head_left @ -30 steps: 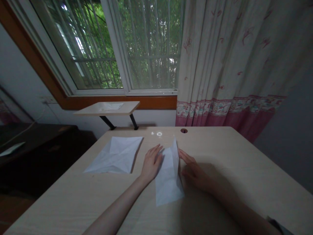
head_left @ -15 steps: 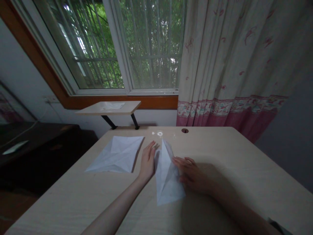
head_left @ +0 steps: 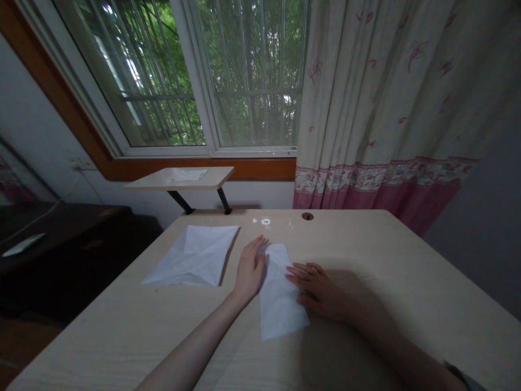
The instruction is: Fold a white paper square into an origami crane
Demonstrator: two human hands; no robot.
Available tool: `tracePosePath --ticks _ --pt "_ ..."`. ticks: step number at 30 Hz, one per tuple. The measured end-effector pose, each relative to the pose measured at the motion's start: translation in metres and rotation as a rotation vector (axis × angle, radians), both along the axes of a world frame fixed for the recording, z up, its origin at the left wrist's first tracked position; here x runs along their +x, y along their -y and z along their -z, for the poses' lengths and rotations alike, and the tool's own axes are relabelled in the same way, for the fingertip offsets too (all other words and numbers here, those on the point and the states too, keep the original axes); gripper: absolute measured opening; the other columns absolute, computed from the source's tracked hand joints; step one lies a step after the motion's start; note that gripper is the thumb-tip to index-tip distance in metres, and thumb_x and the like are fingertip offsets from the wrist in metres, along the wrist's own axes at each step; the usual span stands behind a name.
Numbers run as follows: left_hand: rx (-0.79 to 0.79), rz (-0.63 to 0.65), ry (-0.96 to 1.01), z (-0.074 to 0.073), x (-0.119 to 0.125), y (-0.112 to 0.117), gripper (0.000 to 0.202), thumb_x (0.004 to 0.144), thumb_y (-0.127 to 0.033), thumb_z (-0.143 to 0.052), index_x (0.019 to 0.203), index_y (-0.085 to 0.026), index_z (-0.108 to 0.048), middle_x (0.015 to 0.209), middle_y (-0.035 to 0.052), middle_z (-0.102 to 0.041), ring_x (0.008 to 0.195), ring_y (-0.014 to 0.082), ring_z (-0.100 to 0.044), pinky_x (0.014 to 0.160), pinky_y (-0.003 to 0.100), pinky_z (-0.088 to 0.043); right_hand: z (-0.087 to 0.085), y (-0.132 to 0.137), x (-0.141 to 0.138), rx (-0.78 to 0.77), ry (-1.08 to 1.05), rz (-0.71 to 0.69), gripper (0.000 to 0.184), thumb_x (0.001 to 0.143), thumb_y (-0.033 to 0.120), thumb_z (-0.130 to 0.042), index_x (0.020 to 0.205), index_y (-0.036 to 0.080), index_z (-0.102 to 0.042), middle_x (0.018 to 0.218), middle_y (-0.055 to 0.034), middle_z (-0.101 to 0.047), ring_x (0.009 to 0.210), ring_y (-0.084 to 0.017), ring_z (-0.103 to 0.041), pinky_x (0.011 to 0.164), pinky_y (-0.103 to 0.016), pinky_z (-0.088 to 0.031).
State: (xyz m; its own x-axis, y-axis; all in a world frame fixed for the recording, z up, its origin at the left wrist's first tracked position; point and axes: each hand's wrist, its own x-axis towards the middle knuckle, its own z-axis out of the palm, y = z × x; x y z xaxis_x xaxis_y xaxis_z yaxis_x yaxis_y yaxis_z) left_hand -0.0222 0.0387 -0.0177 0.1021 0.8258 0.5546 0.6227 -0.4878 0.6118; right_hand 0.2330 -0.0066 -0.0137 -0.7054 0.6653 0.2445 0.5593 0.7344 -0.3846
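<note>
A folded sheet of white paper point(head_left: 280, 312) lies lengthwise on the pale wooden desk point(head_left: 391, 260), its top layer fairly flat. Along its upper left edge rests my left hand point(head_left: 249, 271), fingers stretched forward and touching the paper's side. My right hand point(head_left: 319, 290) is on the other side, palm down, with spread fingertips on the right edge. Neither hand grips anything that I can see. To the left lies another white sheet point(head_left: 199, 255), opened out and marked with crossing creases; no hand touches it.
A small raised shelf point(head_left: 152, 182) on black supports stands at the desk's far left, with a white paper point(head_left: 189, 174) on it. A round cable hole point(head_left: 307, 216) sits near the back edge. Behind are a barred window and a patterned curtain point(head_left: 366, 179). A dark cabinet point(head_left: 81, 233) stands left.
The raised, pointed flap of the folded paper has come down, so the paper now lies flatter. My left hand has shifted slightly right; my right hand stays at the right edge.
</note>
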Motion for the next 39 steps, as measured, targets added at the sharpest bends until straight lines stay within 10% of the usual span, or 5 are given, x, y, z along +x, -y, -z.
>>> tracePosePath --ticks 7,16,25,39 --pt "-0.109 0.187 -0.404 0.006 0.006 0.001 0.043 0.097 -0.020 -0.042 0.140 -0.022 -0.051 0.145 0.0072 -0.053 0.140 0.0229 -0.043 0.119 0.053 -0.029 0.008 -0.004 0.001 0.058 -0.021 0.029 0.043 0.102 0.047 -0.042 0.142 0.034 -0.050 0.148 -0.0027 -0.050 0.140 -0.024 -0.039 0.115 -0.051 -0.031" --pt "-0.144 0.363 -0.457 0.005 0.006 0.002 0.062 0.087 0.001 -0.037 0.139 -0.029 -0.052 0.146 0.0019 -0.051 0.142 0.0174 -0.040 0.120 0.053 -0.027 0.014 -0.003 -0.003 0.167 -0.009 0.173 0.034 0.104 0.040 -0.039 0.124 0.038 -0.066 0.141 -0.0009 -0.058 0.133 -0.024 -0.049 0.111 -0.052 -0.035" --pt "-0.167 0.358 -0.477 -0.003 0.009 0.008 0.042 0.097 -0.033 -0.051 0.138 -0.022 -0.055 0.146 0.0076 -0.051 0.139 0.0210 -0.044 0.119 0.046 -0.031 0.022 -0.012 0.001 0.141 0.012 0.198 0.029 0.098 0.035 -0.052 0.122 0.034 -0.068 0.136 -0.0052 -0.062 0.128 -0.026 -0.053 0.107 -0.054 -0.038" --pt "-0.200 0.486 -0.632 -0.018 0.005 0.011 0.045 0.099 -0.032 -0.048 0.144 -0.031 -0.046 0.153 0.0006 -0.044 0.147 0.0247 -0.030 0.121 0.056 -0.016 0.012 -0.010 -0.003 0.134 -0.203 0.304 0.010 0.087 0.012 -0.053 0.084 0.020 -0.059 0.090 -0.0062 -0.063 0.089 -0.021 -0.057 0.087 -0.040 -0.048"
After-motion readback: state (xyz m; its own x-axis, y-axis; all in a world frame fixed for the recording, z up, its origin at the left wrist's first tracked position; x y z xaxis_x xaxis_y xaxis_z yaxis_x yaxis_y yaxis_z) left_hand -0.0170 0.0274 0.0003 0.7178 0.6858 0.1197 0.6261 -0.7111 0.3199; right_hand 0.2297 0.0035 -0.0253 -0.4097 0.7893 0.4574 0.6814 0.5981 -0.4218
